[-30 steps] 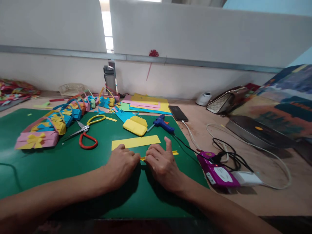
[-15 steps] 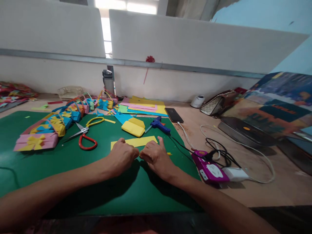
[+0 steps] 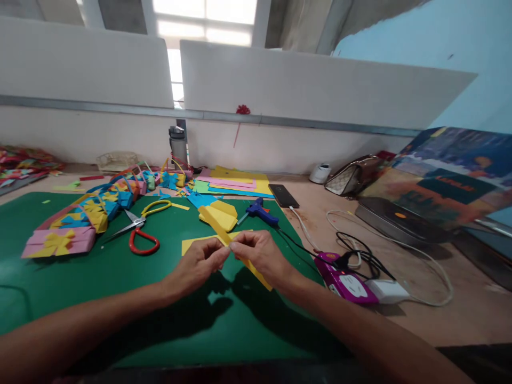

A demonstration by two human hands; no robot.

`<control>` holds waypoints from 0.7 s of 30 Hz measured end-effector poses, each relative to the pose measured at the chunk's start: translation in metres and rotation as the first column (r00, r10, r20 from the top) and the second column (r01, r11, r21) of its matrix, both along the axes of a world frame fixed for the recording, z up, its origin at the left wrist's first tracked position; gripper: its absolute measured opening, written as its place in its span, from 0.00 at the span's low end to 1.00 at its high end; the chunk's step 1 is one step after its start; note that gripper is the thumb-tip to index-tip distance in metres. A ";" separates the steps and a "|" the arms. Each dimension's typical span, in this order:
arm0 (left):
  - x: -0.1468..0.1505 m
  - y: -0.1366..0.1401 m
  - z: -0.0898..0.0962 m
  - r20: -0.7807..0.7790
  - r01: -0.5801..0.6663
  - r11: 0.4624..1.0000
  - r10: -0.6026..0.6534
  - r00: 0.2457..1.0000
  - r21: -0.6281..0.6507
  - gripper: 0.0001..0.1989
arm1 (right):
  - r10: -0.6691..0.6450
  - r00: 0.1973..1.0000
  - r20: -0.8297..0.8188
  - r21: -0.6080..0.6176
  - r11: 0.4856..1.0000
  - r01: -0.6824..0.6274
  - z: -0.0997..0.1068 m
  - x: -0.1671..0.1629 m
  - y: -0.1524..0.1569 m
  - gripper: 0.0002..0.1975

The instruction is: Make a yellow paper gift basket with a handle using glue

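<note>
A narrow yellow paper strip (image 3: 216, 224) slants between my hands above the green mat (image 3: 168, 330). My left hand (image 3: 205, 260) is closed, pinching the strip near its middle. Right beside it, my right hand (image 3: 260, 255) pinches the same strip, whose lower end sticks out below my palm. Behind my fingers a wider yellow paper piece (image 3: 190, 246) lies flat on the mat, partly covered by my hands. Farther back rests a folded yellow paper pouch (image 3: 224, 217), next to a blue glue gun (image 3: 262, 212).
Scissors (image 3: 138, 223) with red and yellow handles lie open at left, beside a row of small paper baskets (image 3: 64, 242). Coloured paper sheets (image 3: 256, 186), a phone (image 3: 284, 196) and a bottle (image 3: 178, 144) stand behind. A purple power strip (image 3: 346, 280) with cables is at right.
My hands have lifted off the mat, and the yellow strip now shows slanting up between my fingertips. The view has tilted up slightly.
</note>
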State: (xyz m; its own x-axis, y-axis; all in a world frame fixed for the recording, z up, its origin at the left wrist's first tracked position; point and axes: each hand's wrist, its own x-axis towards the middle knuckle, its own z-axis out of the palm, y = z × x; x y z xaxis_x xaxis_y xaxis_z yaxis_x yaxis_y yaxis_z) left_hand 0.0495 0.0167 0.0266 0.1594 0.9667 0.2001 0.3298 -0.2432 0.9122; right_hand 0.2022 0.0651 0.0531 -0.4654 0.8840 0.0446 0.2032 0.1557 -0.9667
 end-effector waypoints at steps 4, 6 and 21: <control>-0.001 0.008 -0.006 0.146 0.049 0.989 -0.029 0.989 -0.138 0.21 | 0.053 0.998 0.041 -0.028 0.998 -0.052 -0.005 -0.005 -0.002 0.07; -0.001 0.010 -0.010 0.164 0.054 0.984 -0.026 0.986 -0.170 0.21 | 0.080 0.995 0.063 -0.048 0.996 -0.077 -0.007 -0.003 -0.002 0.07; -0.002 0.011 -0.019 0.042 0.106 0.979 -0.100 0.994 -0.173 0.22 | 0.136 0.980 0.145 -0.052 0.990 -0.130 -0.016 0.005 0.001 0.10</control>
